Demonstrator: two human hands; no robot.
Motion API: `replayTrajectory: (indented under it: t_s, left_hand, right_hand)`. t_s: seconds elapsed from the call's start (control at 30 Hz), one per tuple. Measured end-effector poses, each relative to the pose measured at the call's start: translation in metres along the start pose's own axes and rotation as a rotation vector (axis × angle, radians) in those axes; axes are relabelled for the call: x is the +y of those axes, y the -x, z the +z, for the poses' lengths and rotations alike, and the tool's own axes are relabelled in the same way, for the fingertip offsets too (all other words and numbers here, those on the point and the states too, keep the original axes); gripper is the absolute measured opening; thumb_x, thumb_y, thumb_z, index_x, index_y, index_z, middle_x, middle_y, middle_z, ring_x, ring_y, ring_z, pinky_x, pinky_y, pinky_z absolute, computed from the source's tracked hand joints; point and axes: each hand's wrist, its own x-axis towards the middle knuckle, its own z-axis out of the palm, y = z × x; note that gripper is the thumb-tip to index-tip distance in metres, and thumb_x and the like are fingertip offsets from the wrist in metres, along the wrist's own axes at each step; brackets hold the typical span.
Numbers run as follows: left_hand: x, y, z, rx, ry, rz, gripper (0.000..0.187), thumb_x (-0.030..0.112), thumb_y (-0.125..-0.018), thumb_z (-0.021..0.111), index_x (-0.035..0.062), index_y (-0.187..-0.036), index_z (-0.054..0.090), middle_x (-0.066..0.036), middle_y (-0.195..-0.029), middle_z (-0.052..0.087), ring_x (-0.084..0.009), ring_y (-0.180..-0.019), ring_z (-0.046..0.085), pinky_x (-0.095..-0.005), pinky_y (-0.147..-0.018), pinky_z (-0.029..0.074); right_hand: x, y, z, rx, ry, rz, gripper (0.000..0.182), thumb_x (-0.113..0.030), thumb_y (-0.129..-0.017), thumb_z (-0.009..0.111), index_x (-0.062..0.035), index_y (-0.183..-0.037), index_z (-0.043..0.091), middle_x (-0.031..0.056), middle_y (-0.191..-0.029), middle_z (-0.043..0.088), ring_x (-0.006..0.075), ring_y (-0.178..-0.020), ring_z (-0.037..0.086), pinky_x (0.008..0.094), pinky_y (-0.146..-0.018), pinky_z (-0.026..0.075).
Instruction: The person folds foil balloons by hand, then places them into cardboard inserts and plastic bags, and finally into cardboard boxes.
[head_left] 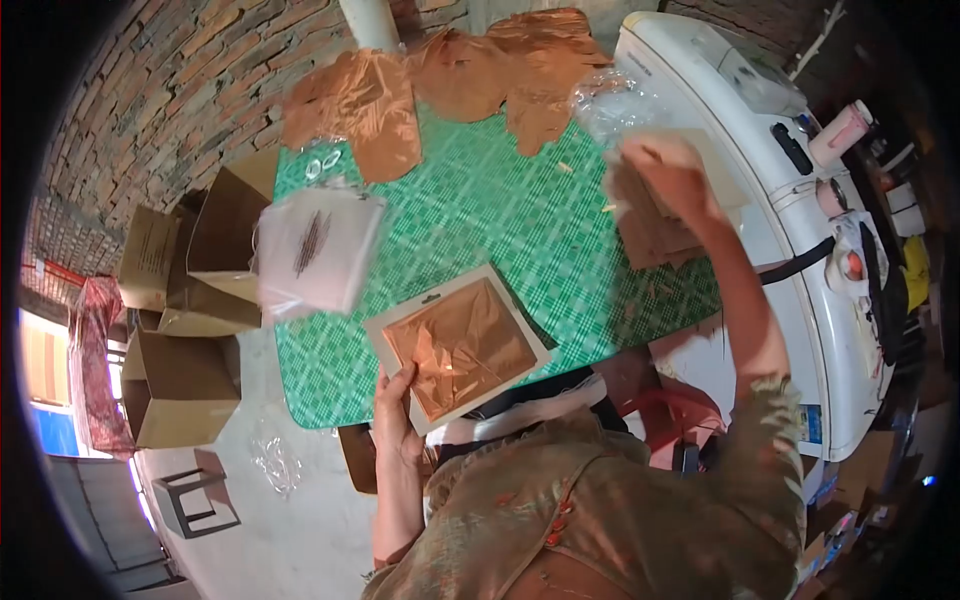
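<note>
My left hand [397,410] grips the lower left edge of a flat pale card package [462,345] with a shiny copper-brown sheet in its window, thumb on top. The package is tilted over the front edge of the green checked table [330,375]. My right hand [662,165] is raised at the table's right side, above a stack of brown and pale sheets [655,235]. Its fingers are curled and blurred, and whether they hold anything cannot be made out. To the left lies a pile of clear plastic bags [320,250].
Copper-brown sheets [385,110] lie along the table's back, beside crumpled clear plastic [615,100]. Open cardboard boxes [185,385] stand at the left. A white appliance [740,130] bounds the right side, with a black strap on it. A dark frame [197,495] lies on the floor.
</note>
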Motion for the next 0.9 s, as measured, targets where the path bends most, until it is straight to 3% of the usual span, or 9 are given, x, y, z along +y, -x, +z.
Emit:
replayTrajectory:
  t_s: [0.07, 0.13, 0.23, 0.43, 0.5, 0.53, 0.67, 0.8, 0.9]
  left_hand:
    - [-0.006, -0.006, -0.002, 0.036, -0.005, -0.002, 0.046, 0.008, -0.097, 0.064, 0.0038, -0.141, 0.051, -0.01, -0.129, 0.063, -0.0221, -0.114, 0.064, -0.0389, -0.099, 0.054]
    - [-0.005, -0.006, 0.002, 0.036, 0.004, -0.012, 0.046, 0.009, -0.097, 0.065, 0.0037, -0.14, 0.051, -0.01, -0.128, 0.064, -0.0215, -0.114, 0.064, -0.0389, -0.1, 0.054]
    - [-0.002, -0.005, 0.005, 0.057, 0.014, 0.0, 0.044, 0.009, -0.097, 0.064, 0.0035, -0.139, 0.052, -0.01, -0.128, 0.063, -0.0211, -0.114, 0.064, -0.0386, -0.1, 0.053]
    - [-0.005, -0.011, -0.001, 0.09, 0.007, -0.022, 0.044, 0.01, -0.097, 0.065, 0.0022, -0.138, 0.052, -0.011, -0.128, 0.063, -0.0223, -0.115, 0.064, -0.0398, -0.099, 0.054]
    - [-0.005, -0.011, 0.002, 0.13, 0.003, -0.032, 0.044, 0.01, -0.097, 0.065, 0.0019, -0.138, 0.051, -0.011, -0.128, 0.063, -0.0228, -0.114, 0.065, -0.0399, -0.098, 0.055]
    - [-0.004, -0.008, 0.005, 0.159, 0.004, -0.038, 0.045, 0.01, -0.097, 0.066, 0.0018, -0.138, 0.051, -0.012, -0.128, 0.063, -0.0231, -0.113, 0.065, -0.0399, -0.097, 0.055]
    - [-0.001, -0.011, 0.009, 0.088, -0.054, -0.047, 0.043, 0.004, -0.097, 0.063, 0.0012, -0.138, 0.051, -0.012, -0.123, 0.065, -0.0232, -0.109, 0.068, -0.0384, -0.094, 0.057]
    - [-0.003, -0.011, 0.012, 0.098, -0.113, -0.049, 0.041, 0.001, -0.095, 0.059, 0.0019, -0.136, 0.051, -0.008, -0.117, 0.065, -0.0186, -0.108, 0.065, -0.0371, -0.097, 0.054]
    - [-0.005, -0.007, 0.015, 0.098, -0.084, -0.05, 0.041, 0.001, -0.097, 0.059, 0.0011, -0.137, 0.049, -0.01, -0.117, 0.064, -0.0199, -0.109, 0.064, -0.0385, -0.098, 0.055]
  right_hand:
    - [0.062, -0.063, 0.013, 0.054, 0.231, -0.186, 0.021, -0.021, -0.089, 0.059, -0.0082, -0.084, 0.073, 0.0135, -0.089, 0.071, 0.0375, -0.075, 0.062, 0.044, -0.075, 0.053]
    - [0.091, -0.098, 0.027, 0.108, 0.38, -0.092, 0.02, -0.025, -0.09, 0.063, -0.0099, -0.09, 0.077, 0.0116, -0.094, 0.075, 0.0361, -0.091, 0.064, 0.0483, -0.079, 0.053]
    - [0.12, -0.148, 0.049, -0.101, 0.508, 0.115, 0.019, -0.025, -0.089, 0.063, -0.0135, -0.093, 0.078, 0.0102, -0.103, 0.074, 0.0319, -0.102, 0.066, 0.0463, -0.084, 0.055]
    - [0.146, -0.186, 0.099, -0.151, 0.667, 0.089, 0.022, -0.023, -0.088, 0.061, -0.0203, -0.104, 0.077, 0.0066, -0.118, 0.072, 0.0297, -0.116, 0.066, 0.0445, -0.094, 0.057]
    - [0.159, -0.189, 0.102, 0.001, 0.612, -0.032, 0.023, -0.024, -0.089, 0.061, -0.0205, -0.106, 0.076, 0.0083, -0.116, 0.073, 0.0311, -0.114, 0.066, 0.0457, -0.092, 0.057]
    - [0.151, -0.184, 0.103, 0.069, 0.578, -0.095, 0.024, -0.024, -0.089, 0.061, -0.0206, -0.107, 0.076, 0.0092, -0.115, 0.073, 0.0318, -0.113, 0.067, 0.0464, -0.091, 0.057]
    - [0.132, -0.171, 0.078, -0.067, 0.519, -0.144, 0.026, -0.019, -0.091, 0.059, -0.0199, -0.112, 0.073, 0.0164, -0.104, 0.073, 0.039, -0.1, 0.069, 0.0518, -0.086, 0.055]
    - [0.098, -0.158, 0.041, -0.125, 0.8, -0.184, 0.031, -0.015, -0.096, 0.055, -0.0152, -0.126, 0.063, 0.021, -0.101, 0.073, 0.0396, -0.097, 0.07, 0.053, -0.081, 0.054]
    - [0.045, -0.114, 0.017, -0.066, 0.771, -0.28, 0.026, -0.017, -0.099, 0.054, -0.0127, -0.124, 0.061, 0.0227, -0.096, 0.071, 0.0408, -0.094, 0.069, 0.0515, -0.077, 0.053]
